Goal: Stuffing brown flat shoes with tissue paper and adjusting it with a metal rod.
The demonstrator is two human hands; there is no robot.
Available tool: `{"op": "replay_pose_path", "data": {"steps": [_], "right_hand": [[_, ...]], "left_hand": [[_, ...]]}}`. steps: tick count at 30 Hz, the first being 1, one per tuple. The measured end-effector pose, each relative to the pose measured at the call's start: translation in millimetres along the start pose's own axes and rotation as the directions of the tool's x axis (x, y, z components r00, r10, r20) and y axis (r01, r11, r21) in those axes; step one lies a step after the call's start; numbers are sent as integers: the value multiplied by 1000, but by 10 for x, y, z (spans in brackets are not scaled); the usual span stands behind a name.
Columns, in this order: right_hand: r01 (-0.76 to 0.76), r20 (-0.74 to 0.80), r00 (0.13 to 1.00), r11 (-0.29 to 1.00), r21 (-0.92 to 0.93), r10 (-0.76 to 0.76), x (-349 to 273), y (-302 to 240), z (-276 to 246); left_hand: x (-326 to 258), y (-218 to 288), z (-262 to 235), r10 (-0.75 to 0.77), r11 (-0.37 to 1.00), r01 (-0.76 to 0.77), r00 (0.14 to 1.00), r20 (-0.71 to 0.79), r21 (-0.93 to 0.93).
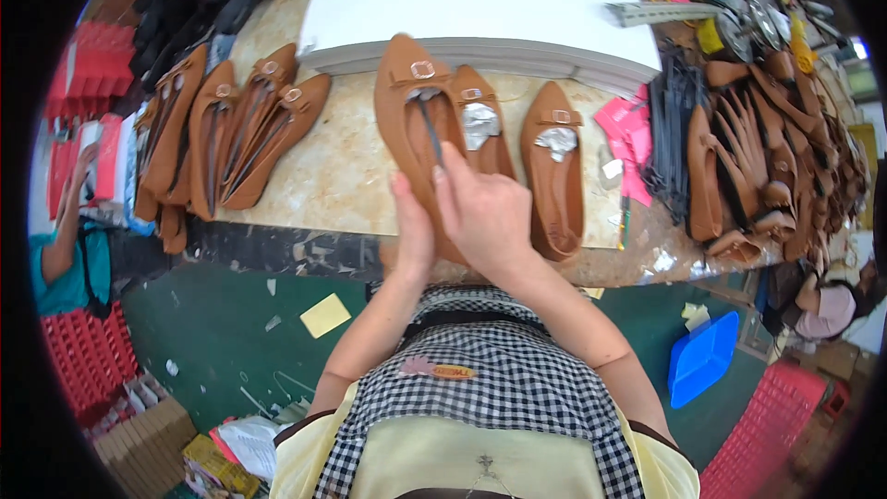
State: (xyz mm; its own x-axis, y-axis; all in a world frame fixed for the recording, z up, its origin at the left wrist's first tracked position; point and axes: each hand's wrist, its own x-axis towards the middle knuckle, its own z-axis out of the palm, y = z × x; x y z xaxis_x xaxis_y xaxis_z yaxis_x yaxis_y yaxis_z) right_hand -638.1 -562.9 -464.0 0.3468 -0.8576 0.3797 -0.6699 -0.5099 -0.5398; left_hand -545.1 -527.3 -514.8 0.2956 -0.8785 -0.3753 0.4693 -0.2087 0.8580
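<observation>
My left hand (413,231) grips the side of a brown pointed flat shoe (395,111) near its heel, holding it above the table. The shoe has a bow and a square buckle at the toe. My right hand (490,214) pinches a thin dark strip (431,127) that runs inside the shoe toward the toe; its near end is hidden by my fingers. Just right of it, a second brown flat (499,155) with crumpled silvery paper in the toe is partly covered by my hand. Another paper-stuffed brown flat (554,196) lies farther right.
Several finished-looking brown flats (277,139) with dark strips inside lie at left. White sheets (480,0) are stacked at the back. Pink pieces (628,134), a bundle of dark strips (677,120) and a brown shoe heap (785,148) sit right. A blue tray (704,360) is below; people work either side.
</observation>
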Motion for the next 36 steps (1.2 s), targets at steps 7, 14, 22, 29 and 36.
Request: {"op": "replay_pose_path", "data": {"steps": [7,14,22,29,36], "right_hand": [[-410,102,911,903,128,399,-126,1029,-793],[-461,-193,869,601,-653,457,-284,2894,-1161],[-527,-328,850,651,-546,413,-458,2927,-1538],[-470,156,883,820,326,443,-159,921,-991],[-460,513,818,832,310,260,-186,211,-715]], "left_hand": [[99,187,-1108,-19,925,70,990,-138,374],[185,381,-18,47,306,-129,992,120,943],[130,-3,-140,110,990,-115,993,52,84],[105,169,-45,-171,979,186,971,166,-81],[202,91,-111,146,989,-146,988,58,1]]}}
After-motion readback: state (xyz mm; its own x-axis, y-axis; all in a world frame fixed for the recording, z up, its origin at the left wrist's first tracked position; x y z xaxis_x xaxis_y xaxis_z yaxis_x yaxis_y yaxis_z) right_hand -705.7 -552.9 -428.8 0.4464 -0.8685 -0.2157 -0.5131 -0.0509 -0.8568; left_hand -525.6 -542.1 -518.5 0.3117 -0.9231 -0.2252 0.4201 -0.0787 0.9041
